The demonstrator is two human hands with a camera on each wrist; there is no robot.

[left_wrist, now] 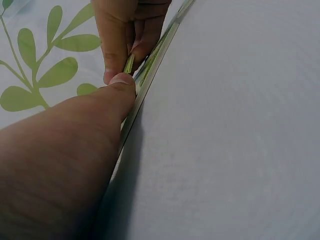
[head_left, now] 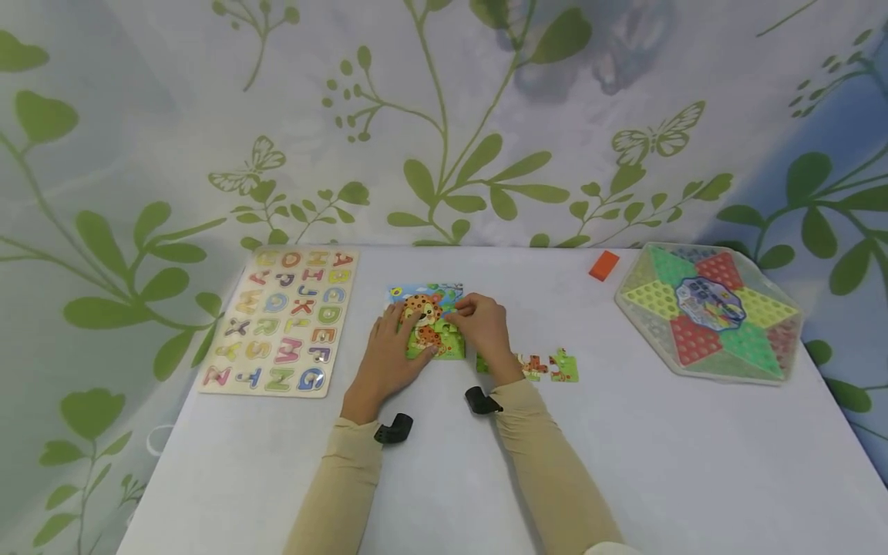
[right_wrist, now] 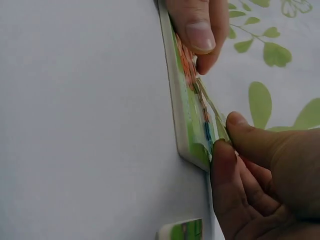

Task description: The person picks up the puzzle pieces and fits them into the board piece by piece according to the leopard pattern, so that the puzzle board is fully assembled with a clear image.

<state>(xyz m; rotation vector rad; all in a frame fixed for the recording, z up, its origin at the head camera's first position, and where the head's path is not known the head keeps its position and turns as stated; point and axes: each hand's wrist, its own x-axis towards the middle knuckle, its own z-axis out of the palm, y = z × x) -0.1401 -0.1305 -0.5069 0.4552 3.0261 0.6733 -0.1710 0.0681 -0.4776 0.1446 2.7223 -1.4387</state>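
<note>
On the table [head_left: 430,478], resting the left hand [head_left: 392,348] with stretched fingers on the puzzle [head_left: 428,336], maybe to steady it, and pinching a piece [left_wrist: 129,64] at its right side with the right hand [head_left: 483,325].

An alphabet board [head_left: 279,322] is lying on the left of the table [head_left: 430,493], and a game board [head_left: 709,312] is lying on the far right. Between them, nearer the alphabet board, a jigsaw puzzle [head_left: 428,338] is lying. The left hand [head_left: 390,351] is resting on its left part; the right hand [head_left: 483,327] is holding a piece [left_wrist: 129,64] at its right part. Loose pieces [head_left: 565,368] are lying right of the puzzle. A block [head_left: 604,265] is lying farther back, left of the game board. Behind everything, a cloth [head_left: 375,177] is hanging.
</note>
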